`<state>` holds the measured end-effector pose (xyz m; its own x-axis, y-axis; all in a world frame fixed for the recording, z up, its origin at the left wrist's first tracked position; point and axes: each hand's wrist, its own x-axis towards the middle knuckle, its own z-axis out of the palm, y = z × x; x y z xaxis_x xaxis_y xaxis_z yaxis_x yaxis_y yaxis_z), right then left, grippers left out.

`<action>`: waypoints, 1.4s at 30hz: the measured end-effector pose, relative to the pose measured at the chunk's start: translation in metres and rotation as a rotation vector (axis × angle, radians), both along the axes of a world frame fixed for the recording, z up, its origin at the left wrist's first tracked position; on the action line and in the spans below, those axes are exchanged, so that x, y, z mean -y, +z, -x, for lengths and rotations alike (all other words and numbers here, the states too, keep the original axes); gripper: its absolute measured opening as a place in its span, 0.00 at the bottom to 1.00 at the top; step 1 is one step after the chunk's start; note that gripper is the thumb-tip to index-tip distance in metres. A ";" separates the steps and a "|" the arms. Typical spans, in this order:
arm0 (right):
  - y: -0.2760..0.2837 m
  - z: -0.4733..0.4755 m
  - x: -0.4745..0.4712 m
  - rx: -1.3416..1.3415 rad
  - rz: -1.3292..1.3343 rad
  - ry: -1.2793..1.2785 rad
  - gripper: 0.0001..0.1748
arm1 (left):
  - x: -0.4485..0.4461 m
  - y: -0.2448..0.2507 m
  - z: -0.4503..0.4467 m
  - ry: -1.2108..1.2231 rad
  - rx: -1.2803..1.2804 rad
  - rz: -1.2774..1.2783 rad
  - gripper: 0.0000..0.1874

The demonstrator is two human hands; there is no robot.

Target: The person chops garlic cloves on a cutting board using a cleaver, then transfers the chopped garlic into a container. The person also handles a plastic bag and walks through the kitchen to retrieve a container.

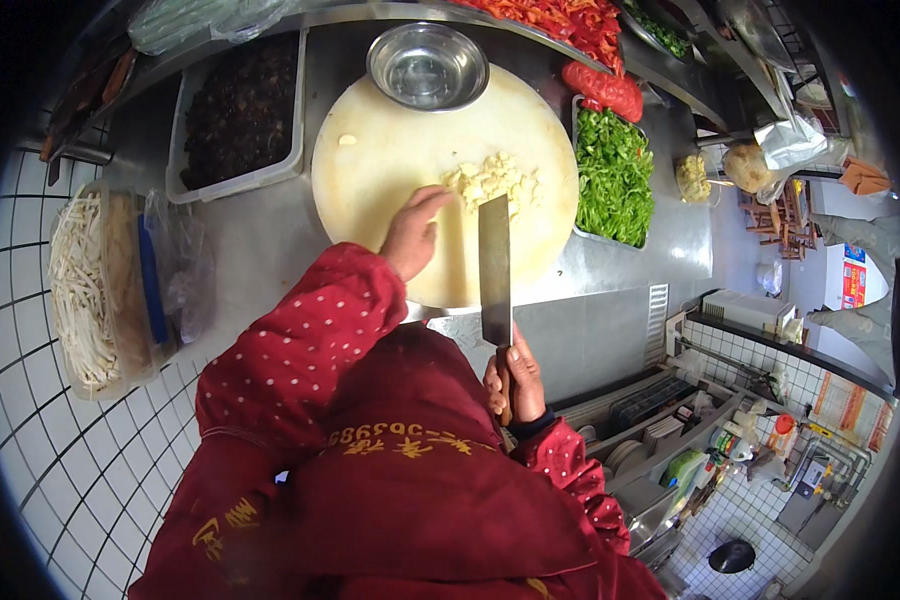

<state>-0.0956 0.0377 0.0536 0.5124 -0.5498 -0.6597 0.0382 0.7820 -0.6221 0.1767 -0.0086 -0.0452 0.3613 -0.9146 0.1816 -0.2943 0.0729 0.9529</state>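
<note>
My right hand (521, 379) grips the wooden handle of a Chinese cleaver (495, 270). Its broad blade is held upright, pointing away from me over the near edge of a round, pale cutting board (360, 187). Chopped, peeled garlic (495, 180) lies in a loose heap beyond the blade tip. My left hand (412, 236) hovers over the board, left of the heap, fingertips near its edge and nothing visible in them. A single garlic piece (347, 139) sits apart at the upper left. On the far rim stands a steel bowl (427, 67), with no food visible inside.
Left of the board is a plastic tub of dark food (240, 112); farther left, a container of white enoki-like strands (82, 292). Sliced green peppers (613, 180) fill a tray at right, beside a red bag (604, 90). Cut red peppers (555, 26) lie on the shelf above.
</note>
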 end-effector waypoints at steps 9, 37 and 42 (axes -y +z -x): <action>-0.042 -0.022 0.002 -0.409 1.416 0.354 0.32 | -0.105 -0.005 -0.037 0.433 0.029 -0.071 0.21; 0.009 -0.027 0.006 0.113 -0.103 -0.035 0.32 | 0.004 0.031 0.043 -0.100 0.090 0.006 0.31; 0.018 -0.010 -0.001 0.167 -0.070 -0.126 0.33 | 0.027 0.011 0.000 0.015 0.170 0.014 0.30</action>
